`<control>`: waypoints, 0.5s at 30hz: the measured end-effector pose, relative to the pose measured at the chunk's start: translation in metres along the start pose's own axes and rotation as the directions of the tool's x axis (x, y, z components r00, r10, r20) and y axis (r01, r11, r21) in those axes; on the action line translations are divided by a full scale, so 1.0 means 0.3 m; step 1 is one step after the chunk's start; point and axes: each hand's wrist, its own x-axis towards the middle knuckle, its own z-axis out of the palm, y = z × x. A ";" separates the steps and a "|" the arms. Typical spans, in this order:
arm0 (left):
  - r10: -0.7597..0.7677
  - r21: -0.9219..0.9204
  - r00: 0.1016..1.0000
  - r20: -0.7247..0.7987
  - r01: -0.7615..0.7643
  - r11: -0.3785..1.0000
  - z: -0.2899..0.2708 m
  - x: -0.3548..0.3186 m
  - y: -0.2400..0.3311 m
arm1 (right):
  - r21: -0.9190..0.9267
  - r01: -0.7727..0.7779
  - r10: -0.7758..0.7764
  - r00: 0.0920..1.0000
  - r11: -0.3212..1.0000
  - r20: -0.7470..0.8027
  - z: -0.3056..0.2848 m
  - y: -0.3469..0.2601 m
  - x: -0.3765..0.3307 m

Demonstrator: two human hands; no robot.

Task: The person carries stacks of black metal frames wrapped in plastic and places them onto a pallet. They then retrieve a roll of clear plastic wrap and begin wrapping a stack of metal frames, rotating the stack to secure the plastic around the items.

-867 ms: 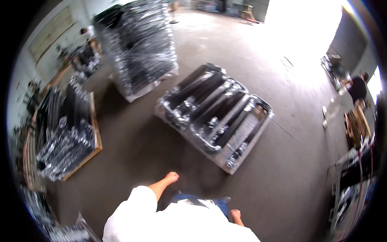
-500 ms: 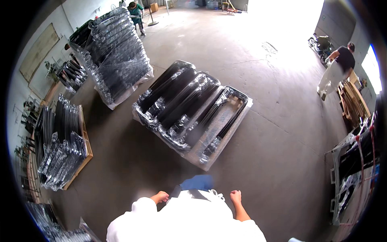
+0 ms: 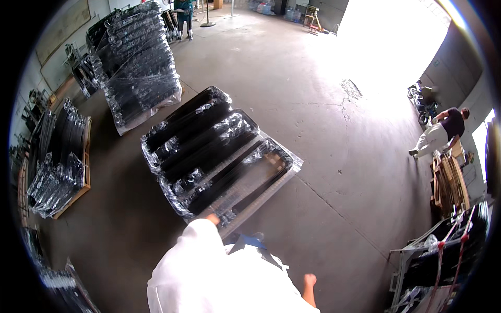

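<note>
My left hand (image 3: 213, 219) is raised in front of me and overlaps the near edge of a low pallet load; whether it touches cannot be told. Its fingers are mostly hidden by my white sleeve. My right hand (image 3: 310, 280) hangs at my right side over the floor, curled into a loose fist with nothing visible in it. The load is several rows of long black frame-like pieces (image 3: 195, 151) with rounded ends, bound in shiny clear film. They stand on a flat wrapped base (image 3: 245, 216). Both forearms come from below, with blue clothing between them.
A tall film-wrapped stack (image 3: 138, 68) stands far left, and a shorter one on a wooden pallet (image 3: 73, 198) nearer left. At right are leaning wooden boards (image 3: 450, 182) and a strapped rack (image 3: 433, 261). One person (image 3: 443, 130) bends by the boards; another (image 3: 183, 18) stands far back.
The pallet load is closer and lower left in view. My left hand has swung forward and up, while my right hand has dropped lower in view. The person at right has bent further over.
</note>
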 end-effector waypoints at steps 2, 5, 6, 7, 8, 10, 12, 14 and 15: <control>0.186 -0.057 0.972 -0.144 -0.196 0.979 -0.094 0.190 0.402 | -0.667 0.436 -0.362 0.896 0.604 0.258 0.045 0.257 0.161; 0.516 -0.260 0.844 -0.148 -0.537 0.803 -0.235 0.334 1.020 | -0.355 0.125 -0.068 0.983 0.926 0.171 0.008 0.270 0.273; 0.569 -0.292 0.821 -0.047 -0.556 0.778 -0.276 0.357 1.227 | -0.273 0.042 -0.001 0.989 0.961 0.147 -0.010 0.247 0.314; 0.615 -0.343 0.788 0.036 -0.568 0.748 -0.339 0.352 1.401 | -0.231 0.007 0.027 0.989 0.973 0.145 -0.031 0.210 0.366; 0.695 -0.306 0.718 0.020 -0.658 0.688 -0.360 0.419 1.485 | -0.219 0.034 0.001 0.988 0.975 0.157 -0.057 0.153 0.448; 0.705 -0.231 0.706 0.074 -0.675 0.701 -0.427 0.492 1.716 | -0.192 0.035 -0.004 0.988 0.981 0.157 -0.095 0.077 0.611; 0.692 -0.174 0.717 0.082 -0.674 0.718 -0.486 0.622 1.844 | -0.179 0.049 -0.020 0.987 0.983 0.159 -0.156 -0.002 0.800; 0.650 -0.178 0.760 0.017 -0.637 0.750 -0.535 0.766 1.898 | -0.195 0.090 -0.057 0.984 0.977 0.166 -0.247 -0.090 1.030; 0.617 -0.204 0.786 -0.039 -0.610 0.765 -0.550 0.842 1.879 | -0.209 0.108 -0.073 0.983 0.972 0.169 -0.308 -0.133 1.152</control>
